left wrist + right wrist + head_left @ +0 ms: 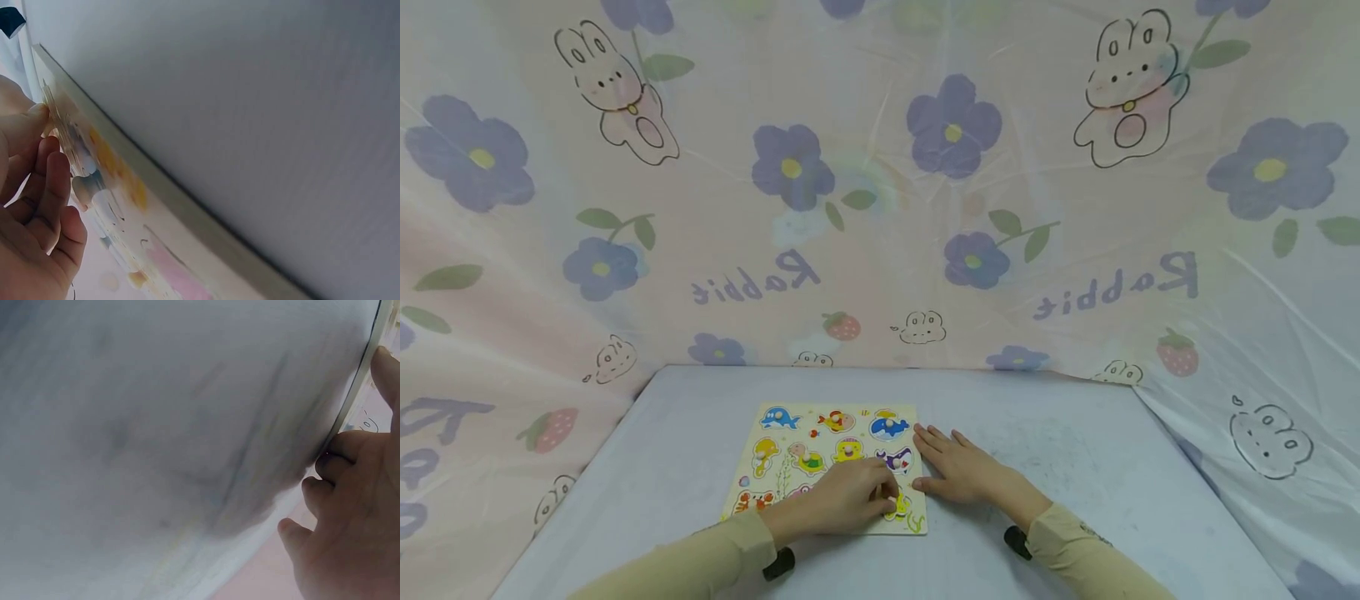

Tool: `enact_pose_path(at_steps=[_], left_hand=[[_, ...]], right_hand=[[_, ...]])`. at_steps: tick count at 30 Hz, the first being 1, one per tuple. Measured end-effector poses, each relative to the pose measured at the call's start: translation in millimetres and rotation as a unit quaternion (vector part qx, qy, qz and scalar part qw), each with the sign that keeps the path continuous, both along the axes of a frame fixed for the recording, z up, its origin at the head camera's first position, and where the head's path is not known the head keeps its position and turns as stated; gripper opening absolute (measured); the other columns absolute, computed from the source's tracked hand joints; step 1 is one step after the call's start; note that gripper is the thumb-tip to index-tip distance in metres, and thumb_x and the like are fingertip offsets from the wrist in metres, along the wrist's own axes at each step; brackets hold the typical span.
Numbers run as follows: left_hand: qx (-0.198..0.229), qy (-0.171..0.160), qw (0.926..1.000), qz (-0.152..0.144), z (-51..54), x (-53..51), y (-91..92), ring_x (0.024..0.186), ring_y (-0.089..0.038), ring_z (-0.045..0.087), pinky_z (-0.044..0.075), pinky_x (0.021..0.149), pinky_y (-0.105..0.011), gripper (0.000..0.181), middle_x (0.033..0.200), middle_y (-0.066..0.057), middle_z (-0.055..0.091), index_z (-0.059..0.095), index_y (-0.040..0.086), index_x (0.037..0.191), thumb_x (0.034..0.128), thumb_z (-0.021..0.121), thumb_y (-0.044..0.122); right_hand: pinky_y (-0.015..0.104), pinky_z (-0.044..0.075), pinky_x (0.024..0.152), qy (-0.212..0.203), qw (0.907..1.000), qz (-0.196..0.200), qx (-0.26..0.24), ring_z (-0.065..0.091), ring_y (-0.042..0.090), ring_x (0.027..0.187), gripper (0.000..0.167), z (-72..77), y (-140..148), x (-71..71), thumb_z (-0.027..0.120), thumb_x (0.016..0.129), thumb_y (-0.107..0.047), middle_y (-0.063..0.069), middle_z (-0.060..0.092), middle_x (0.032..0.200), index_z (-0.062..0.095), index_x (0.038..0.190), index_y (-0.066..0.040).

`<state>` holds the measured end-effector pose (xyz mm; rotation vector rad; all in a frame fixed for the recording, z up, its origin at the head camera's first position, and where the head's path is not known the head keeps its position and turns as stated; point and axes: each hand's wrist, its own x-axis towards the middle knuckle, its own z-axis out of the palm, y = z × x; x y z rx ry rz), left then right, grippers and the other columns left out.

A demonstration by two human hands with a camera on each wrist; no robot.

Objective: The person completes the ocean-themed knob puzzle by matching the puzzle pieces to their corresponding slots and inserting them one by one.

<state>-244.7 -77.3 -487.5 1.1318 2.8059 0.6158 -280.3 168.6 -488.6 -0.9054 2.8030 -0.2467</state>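
Observation:
A wooden peg puzzle board (778, 425) with sea-animal pieces lies flat on the table. Over its lower right part, my left hand (850, 493) pinches a yellow puzzle piece (901, 505) between thumb and finger. Seen from the left wrist, the thumb (34, 119) is at the thin piece close to the board's surface, the other fingers curled. Whether that piece sits fully in its slot cannot be told. My right hand (958, 468) lies palm down with fingers spread, its fingertips touching the board's right edge. The left hand covers some pieces in the bottom row.
Other pieces on the board include a dolphin (781, 418), a whale (890, 426), a turtle (807, 458), a shark (897, 460) and a crab (754, 500). A white cloth covers the table (1075, 450). A patterned curtain (880, 208) hangs behind and at both sides.

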Motion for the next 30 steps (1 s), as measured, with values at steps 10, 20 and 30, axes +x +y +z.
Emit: enact_pose_path(at_steps=[10,20,30], left_hand=[[0.007,-0.02,0.9997,-0.013,3.2,-2.2,-0.2,0.078,0.005,0.053,0.047,0.071,-0.017,0.009,0.096,0.02,0.062,0.074,0.025,0.106,0.0971,0.075,0.025],[0.021,-0.026,0.9994,0.003,2.2,-1.4,2.1,0.079,0.002,0.054,0.047,0.07,-0.018,0.021,0.098,0.015,0.061,0.069,0.021,0.115,0.0956,0.077,0.025],[0.008,-0.003,0.9999,-0.011,0.8,0.1,1.8,0.076,0.005,0.052,0.046,0.068,-0.015,0.01,0.094,0.017,0.06,0.074,0.022,0.107,0.0965,0.075,0.024]], right_hand=[[0.06,0.02,0.123,0.001,1.0,-0.004,0.005,0.026,0.031,0.156,0.082,-2.0,0.5,-2.0,0.054,0.101,-0.061,0.007,0.027,0.17,0.036,0.161,-0.008],[0.059,0.021,0.123,0.003,1.0,-0.005,0.003,0.025,0.031,0.156,0.082,-1.3,0.1,-2.1,0.054,0.102,-0.061,0.006,0.027,0.17,0.036,0.161,-0.007],[0.059,0.02,0.124,0.002,1.0,-0.007,0.006,0.025,0.03,0.156,0.082,-4.2,-0.2,-3.1,0.054,0.102,-0.061,0.006,0.026,0.171,0.035,0.162,-0.008]])
